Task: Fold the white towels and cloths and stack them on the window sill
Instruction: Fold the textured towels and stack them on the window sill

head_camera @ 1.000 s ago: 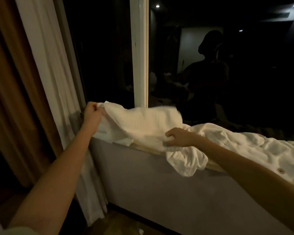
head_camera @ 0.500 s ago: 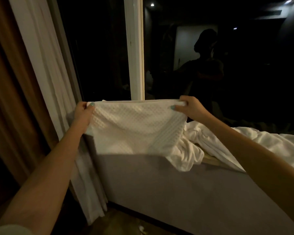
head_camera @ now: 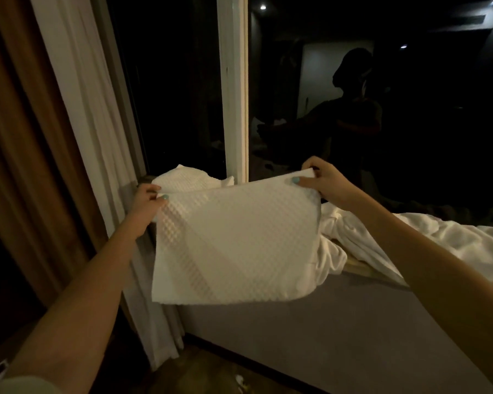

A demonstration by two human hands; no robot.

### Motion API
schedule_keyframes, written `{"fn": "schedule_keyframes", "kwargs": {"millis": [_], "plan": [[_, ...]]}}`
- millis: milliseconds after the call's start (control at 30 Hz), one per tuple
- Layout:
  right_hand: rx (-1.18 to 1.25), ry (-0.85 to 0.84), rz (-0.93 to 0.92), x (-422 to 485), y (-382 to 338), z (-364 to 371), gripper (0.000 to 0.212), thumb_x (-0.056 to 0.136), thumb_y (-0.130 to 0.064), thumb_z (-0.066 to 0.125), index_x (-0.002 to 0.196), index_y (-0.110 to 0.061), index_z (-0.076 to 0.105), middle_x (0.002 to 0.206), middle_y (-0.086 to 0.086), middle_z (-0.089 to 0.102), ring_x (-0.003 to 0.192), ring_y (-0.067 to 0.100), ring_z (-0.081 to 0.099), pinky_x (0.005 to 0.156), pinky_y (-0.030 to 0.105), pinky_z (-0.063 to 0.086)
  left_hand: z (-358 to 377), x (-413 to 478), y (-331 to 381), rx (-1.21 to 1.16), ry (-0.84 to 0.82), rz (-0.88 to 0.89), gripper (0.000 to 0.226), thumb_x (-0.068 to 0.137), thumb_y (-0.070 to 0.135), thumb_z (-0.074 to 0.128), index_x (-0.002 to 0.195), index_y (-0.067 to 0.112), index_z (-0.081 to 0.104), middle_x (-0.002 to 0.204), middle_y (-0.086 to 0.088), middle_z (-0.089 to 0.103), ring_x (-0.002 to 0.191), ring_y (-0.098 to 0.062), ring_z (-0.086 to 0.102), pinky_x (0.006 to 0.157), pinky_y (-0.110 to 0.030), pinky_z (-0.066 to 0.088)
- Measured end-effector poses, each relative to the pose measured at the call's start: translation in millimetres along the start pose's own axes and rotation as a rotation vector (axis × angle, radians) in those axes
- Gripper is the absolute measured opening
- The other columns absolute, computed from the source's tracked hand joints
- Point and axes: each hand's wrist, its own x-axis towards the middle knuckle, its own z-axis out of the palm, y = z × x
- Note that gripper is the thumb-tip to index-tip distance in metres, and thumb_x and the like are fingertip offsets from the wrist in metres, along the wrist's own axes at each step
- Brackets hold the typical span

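We hold a waffle towel (head_camera: 239, 245) up before the sill (head_camera: 362, 265); left hand (head_camera: 147, 201) and right hand (head_camera: 323, 182) each pinch a top corner. More white cloths (head_camera: 410, 237) lie crumpled on the sill.

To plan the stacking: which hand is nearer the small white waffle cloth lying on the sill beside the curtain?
Left. The left hand is close beside the small white waffle cloth, at its left edge; the right hand is far to its right.
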Motion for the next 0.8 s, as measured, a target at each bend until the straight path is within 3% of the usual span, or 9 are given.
{"fn": "schedule_keyframes", "kwargs": {"millis": [100,167,267,333,467,533,633,733,800], "plan": [[0.083,-0.020,0.016,-3.0,-14.9,16.4,0.037,0.084,-0.016,0.071,0.116,-0.013,0.053,0.106,0.007,0.055,0.093,0.019,0.059,0.075,0.026,0.054,-1.4,-11.2,-12.9,0.127,-0.145,-0.076,0.035,0.091,0.001,0.061,0.125,0.002,0.054,0.123,-0.014,0.057,0.106,-0.022,0.052,0.086,-0.029,0.045],[0.085,-0.059,0.013,-4.0,-23.7,33.5,0.046,0.081,-0.014,0.074,0.120,-0.013,0.050,0.103,0.004,0.058,0.090,0.017,0.061,0.069,0.020,0.056,14.8,-28.2,-0.5,0.113,-0.314,-0.044,0.045,0.089,0.004,0.064,0.131,0.009,0.051,0.131,-0.006,0.056,0.115,-0.019,0.052,0.097,-0.035,0.042],[-0.048,-0.134,-0.016,-2.6,-29.5,61.3,0.053,0.079,-0.015,0.076,0.121,-0.011,0.044,0.098,0.005,0.060,0.080,0.014,0.061,0.065,0.021,0.054,66.6,-60.2,40.7,0.054,-0.676,0.073,0.054,0.087,0.010,0.065,0.136,0.019,0.044,0.129,0.009,0.054,0.118,-0.005,0.051,0.093,-0.017,0.045],[-0.094,-0.117,-0.023,-0.5,-26.6,71.6,0.054,0.078,-0.018,0.078,0.118,-0.009,0.042,0.093,0.012,0.061,0.074,0.016,0.059,0.065,0.027,0.053,101.8,-76.0,56.9,0.037,-0.800,0.063,0.047,0.083,0.020,0.070,0.126,0.024,0.051,0.120,0.008,0.062,0.110,-0.006,0.060,0.087,-0.018,0.050],[-0.090,-0.090,-0.011,-2.9,-19.4,58.6,0.047,0.078,-0.022,0.078,0.110,-0.011,0.045,0.093,0.010,0.061,0.076,0.015,0.059,0.068,0.026,0.050,144.7,-92.6,60.6,-0.119,-0.766,-0.009,0.028,0.083,0.026,0.072,0.110,0.029,0.062,0.114,0.001,0.069,0.105,-0.016,0.066,0.089,-0.032,0.054],[-0.118,-0.077,-0.001,-6.0,-12.4,45.9,0.039,0.080,-0.024,0.076,0.106,-0.013,0.049,0.088,0.009,0.063,0.074,0.016,0.060,0.068,0.028,0.051,160.0,-97.3,69.1,-0.182,-0.771,-0.014,0.024,0.084,0.027,0.071,0.107,0.028,0.063,0.110,0.001,0.070,0.099,-0.016,0.068,0.084,-0.031,0.055],[-0.248,0.157,0.076,-14.9,15.2,13.8,0.022,0.090,-0.035,0.064,0.095,-0.015,0.054,0.080,0.003,0.062,0.071,0.015,0.059,0.066,0.029,0.048,175.3,-100.0,77.5,-0.224,-0.718,-0.001,0.021,0.087,0.028,0.068,0.104,0.029,0.058,0.099,0.009,0.067,0.088,-0.008,0.066,0.070,-0.021,0.053],[-0.404,0.266,0.390,-53.4,62.9,-22.5,0.029,0.098,-0.043,0.044,0.086,-0.018,0.051,0.078,0.002,0.054,0.065,0.014,0.049,0.057,0.025,0.040,177.5,-97.1,73.0,-0.324,-0.623,-0.044,0.020,0.089,0.027,0.065,0.106,0.030,0.056,0.098,0.011,0.064,0.090,-0.007,0.063,0.068,-0.019,0.049],[-0.117,0.170,0.712,-89.5,91.8,-24.9,0.042,0.097,-0.051,0.041,0.098,-0.012,0.054,0.083,0.007,0.057,0.066,0.015,0.053,0.051,0.022,0.045,172.4,-92.7,71.0,-0.387,-0.578,-0.078,0.013,0.090,0.027,0.063,0.102,0.031,0.057,0.097,0.010,0.066,0.091,-0.009,0.064,0.067,-0.020,0.049]]}}
